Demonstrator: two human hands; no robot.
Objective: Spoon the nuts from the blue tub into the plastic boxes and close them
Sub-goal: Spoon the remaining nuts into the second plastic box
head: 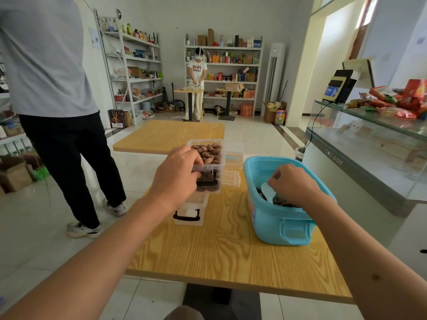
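Note:
My left hand [178, 174] grips the near rim of a clear plastic box [213, 161] full of brown nuts [211, 153], held tilted above the table. Under it stands a second clear box [213, 184] of nuts with a dark handle. Nearer to me sits another clear box [190, 210] with a black handle on its lid. On the right stands the blue tub [277, 221]. Inside it my right hand [293, 184] pinches the handle of a pale blue spoon [268, 192] whose bowl rests among the dark nuts [280, 202].
All of this is on a wooden table [219, 252]. More clear boxes [234, 159] lie behind the stack. A second wooden table [171, 135] stands beyond. A person [53, 88] stands close at the left. A glass counter [369, 139] with snack packets runs along the right.

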